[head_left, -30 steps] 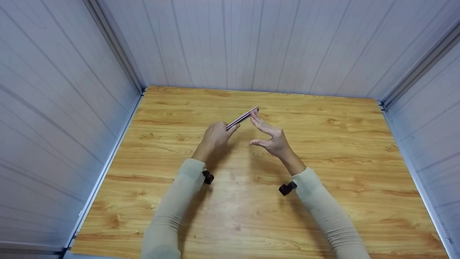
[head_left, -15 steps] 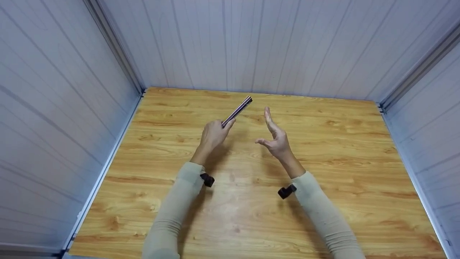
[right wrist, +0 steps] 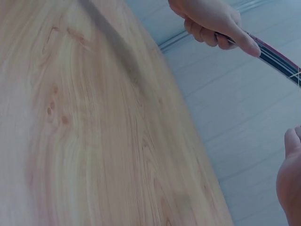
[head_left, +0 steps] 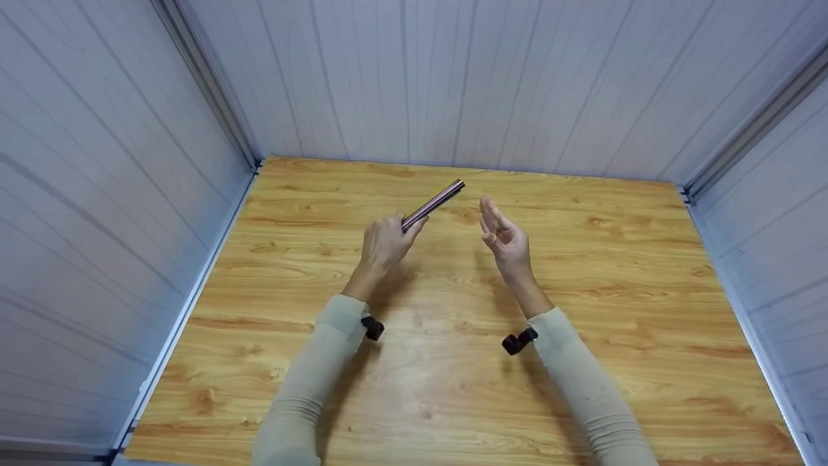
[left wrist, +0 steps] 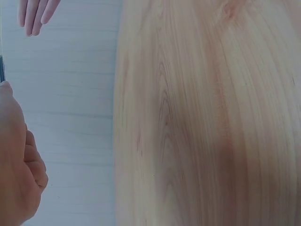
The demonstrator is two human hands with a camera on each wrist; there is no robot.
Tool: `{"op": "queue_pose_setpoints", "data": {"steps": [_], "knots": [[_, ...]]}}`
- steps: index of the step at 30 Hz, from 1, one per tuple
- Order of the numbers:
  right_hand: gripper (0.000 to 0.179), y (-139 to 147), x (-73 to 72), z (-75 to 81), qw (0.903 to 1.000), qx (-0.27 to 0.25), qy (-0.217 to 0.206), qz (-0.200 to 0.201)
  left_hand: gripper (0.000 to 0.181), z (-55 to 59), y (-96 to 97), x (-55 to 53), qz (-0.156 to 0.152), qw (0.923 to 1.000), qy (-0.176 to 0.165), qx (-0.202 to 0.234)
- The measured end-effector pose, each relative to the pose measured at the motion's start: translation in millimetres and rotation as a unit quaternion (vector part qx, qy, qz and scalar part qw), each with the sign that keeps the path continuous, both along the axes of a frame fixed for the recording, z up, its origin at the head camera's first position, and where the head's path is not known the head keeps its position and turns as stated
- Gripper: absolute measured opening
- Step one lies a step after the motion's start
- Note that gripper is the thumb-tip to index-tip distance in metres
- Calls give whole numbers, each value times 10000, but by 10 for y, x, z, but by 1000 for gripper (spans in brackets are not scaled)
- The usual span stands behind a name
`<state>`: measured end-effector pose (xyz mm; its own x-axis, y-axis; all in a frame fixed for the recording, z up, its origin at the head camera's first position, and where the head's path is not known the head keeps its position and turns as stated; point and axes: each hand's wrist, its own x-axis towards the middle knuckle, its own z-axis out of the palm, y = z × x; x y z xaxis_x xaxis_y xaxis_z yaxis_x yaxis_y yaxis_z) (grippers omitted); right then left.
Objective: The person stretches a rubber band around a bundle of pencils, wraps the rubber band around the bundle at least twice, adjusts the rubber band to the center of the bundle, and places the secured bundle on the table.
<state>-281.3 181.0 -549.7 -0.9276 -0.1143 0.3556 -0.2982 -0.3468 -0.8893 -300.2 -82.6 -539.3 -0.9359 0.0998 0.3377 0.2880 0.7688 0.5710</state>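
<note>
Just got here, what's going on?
A person is holding what looks like a bundle of slim, pencil-like sticks in the left hand, raised above a wooden table and slanting up toward the far right. The right hand is up just to the right of the bundle's free end, fingers extended and not touching the sticks. In the right wrist view a thin pale strand crosses the bundle; it's too fine to say what it is.

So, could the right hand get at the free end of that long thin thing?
Probably yes: the right hand is near the free end of the long thin thing, I see nothing blocking the gap, and the left hand grips the other end.
</note>
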Motion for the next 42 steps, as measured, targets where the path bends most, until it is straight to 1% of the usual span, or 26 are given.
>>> {"op": "queue_pose_setpoints", "data": {"steps": [4,6,8,13,16,18,20,24,25,27,30,33,36,38,42], "knots": [[133,38,-9,-21,9992,-346,-192,20,54,2,-1,17,-123,9992,290,-236],[132,44,-13,-26,9989,-405,-227,81,53,6,-13,23,-228,9980,475,-354],[130,55,-16,-28,9987,-418,-270,117,53,11,-25,24,-396,9956,658,-540],[126,109,-46,-27,9983,-402,-424,37,52,49,-62,7,-754,9834,1068,-1256],[121,148,-80,-27,9983,-330,-478,-67,52,95,-87,-16,-928,9757,1257,-1538],[113,171,-98,-34,9984,-270,-476,-142,52,126,-102,-34,-1089,9709,1350,-1651],[102,192,-108,-41,9987,-171,-451,-150,52,156,-113,-44,-1298,9651,1393,-1798],[74,212,-117,-44,9996,137,-252,57,52,208,-114,-52,-1595,9532,1325,-2199],[69,212,-118,-39,9995,213,-187,135,51,221,-108,-51,-1646,9503,1301,-2300],[64,210,-126,-26,9989,397,-74,237,52,246,-85,-54,-1730,9450,1252,-2476],[65,197,-133,7,9972,686,25,291,52,274,-27,-57,-1826,9402,1099,-2658],[59,170,-130,32,9942,1028,-39,308,53,270,25,-52,-1914,9387,794,-2756],[46,141,-122,45,9902,1359,-114,286,54,243,52,-44,-1966,9382,530,-2800],[40,126,-117,60,9870,1585,-149,238,54,227,61,-44,-1987,9384,484,-2786],[35,115,-109,87,9823,1863,-145,140,54,216,76,-51,-1987,9393,489,-2753]]}}
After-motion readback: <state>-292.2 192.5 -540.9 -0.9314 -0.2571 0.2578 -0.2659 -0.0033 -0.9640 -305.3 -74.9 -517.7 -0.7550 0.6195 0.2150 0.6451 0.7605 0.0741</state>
